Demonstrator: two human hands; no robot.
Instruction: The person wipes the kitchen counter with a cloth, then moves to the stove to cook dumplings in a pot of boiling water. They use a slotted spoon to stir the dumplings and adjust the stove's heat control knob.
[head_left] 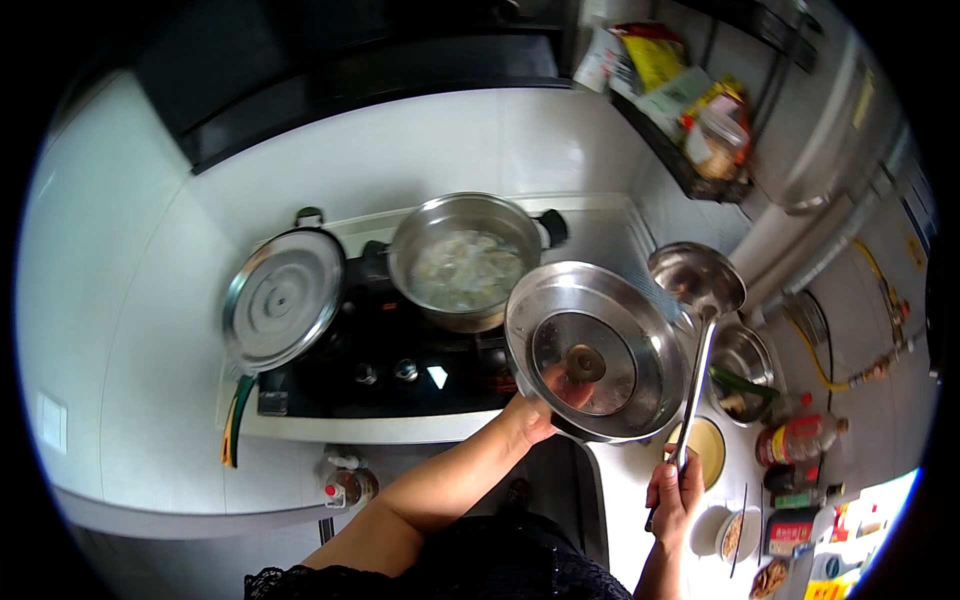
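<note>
My left hand [530, 418] grips the near edge of a shiny steel basin [645, 340], which is tilted in front of me. A brown round spot shows in the middle of its bottom, and no food is visible in it. In my right hand [677, 495] is the handle of a steel ladle [697, 275]. Its bowl is held up just beyond the basin's right side. Left of the basin, an uncovered steel pot [472, 321] stands on the black gas stove [400, 395]. Pale, dumpling-like pieces [468, 268] lie in the pot's cloudy water.
A frying pan with a steel lid [283, 300] on it sits on the left burner, its handle [236, 425] projecting toward me. At right are a small steel pot [742, 358] with green onion, a board [705, 452], bottles [800, 440] and a bowl [738, 535]. Packets fill a wall rack [690, 180].
</note>
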